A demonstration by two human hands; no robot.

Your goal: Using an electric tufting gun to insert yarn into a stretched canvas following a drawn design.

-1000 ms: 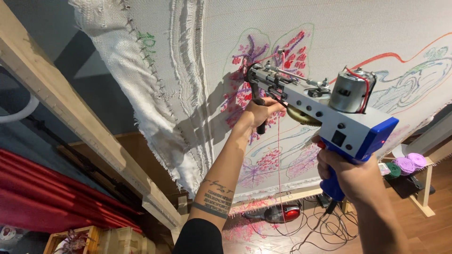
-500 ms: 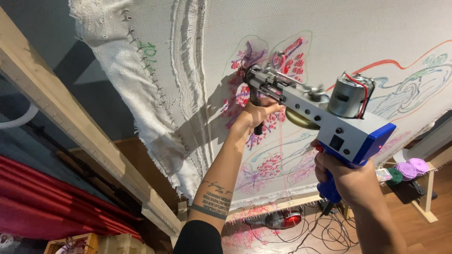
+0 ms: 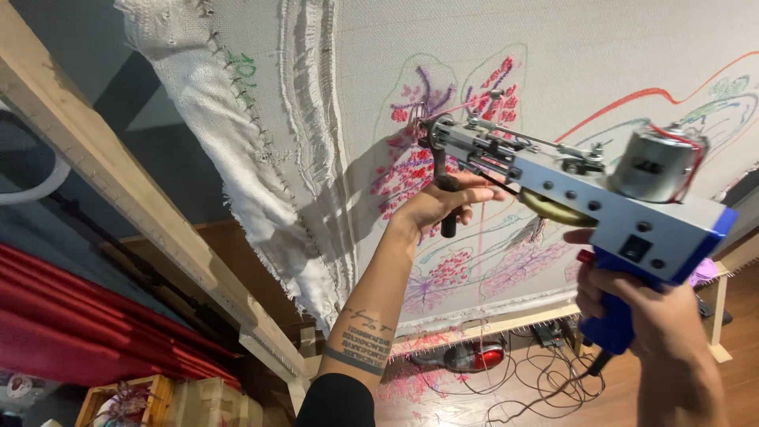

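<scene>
Metal-and-blue tufting gun (image 3: 585, 186) gripped both hands, against woven cloth (image 3: 553, 55).

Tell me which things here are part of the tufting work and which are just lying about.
In use: tufting gun; left hand on its front handle; right hand on its blue grip; stretched cloth with the drawn design; wooden frame.

Lying about: red vacuum cleaner; loose cables; wooden crate.
</scene>
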